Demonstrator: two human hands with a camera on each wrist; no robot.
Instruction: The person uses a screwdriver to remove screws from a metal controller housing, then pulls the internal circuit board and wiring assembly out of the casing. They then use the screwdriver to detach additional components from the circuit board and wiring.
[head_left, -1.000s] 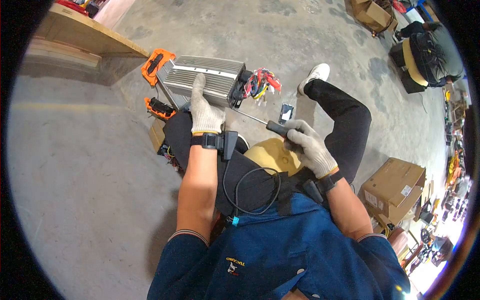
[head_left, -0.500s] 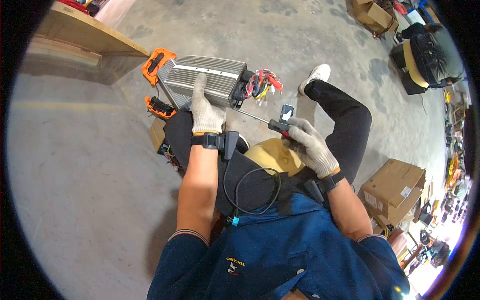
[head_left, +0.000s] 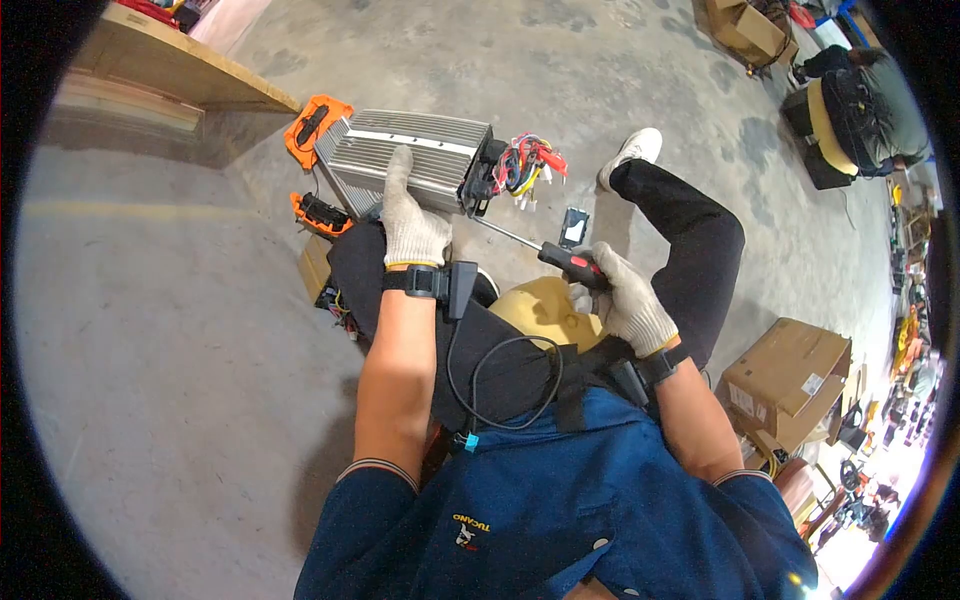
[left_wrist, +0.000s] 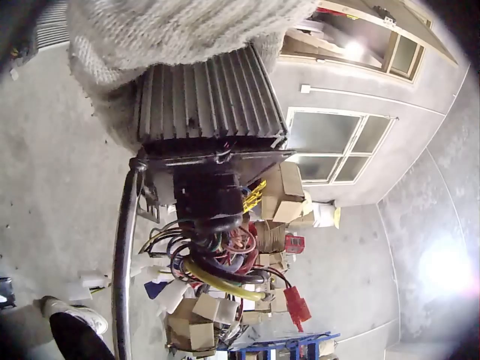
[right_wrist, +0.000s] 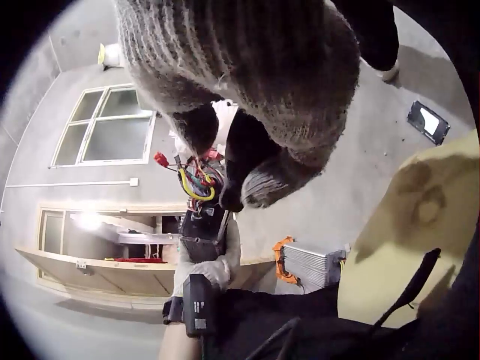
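– Since the finned metal controller (head_left: pixel 410 152) is sitting just beyond my left knee, I'm bracing its side with my left hand (head_left: pixel 414 224), probably so it isn't shifting against the screwdriver (head_left: pixel 572 264).

– How are your fingers lying?

– My left thumb is lying straight along the fins; the other fingers are hiding, so I can't tell whether they're spreading. My right hand (head_left: pixel 630 300) is curling its fingers round the handle, likely keeping the shaft in line, as it's reaching the corner of the end plate (left_wrist: pixel 163 171).

– And the wire bundle (head_left: pixel 530 167)?

– It's spilling off that same end, beside the shaft, so I'm judging it out of the way.

– Further out?

– A yellow pad (head_left: pixel 545 306) is resting between my legs, a flat black device (head_left: pixel 574 227) is lying on the floor near my right hand, and a cardboard carton (head_left: pixel 790 380) is standing to my right.
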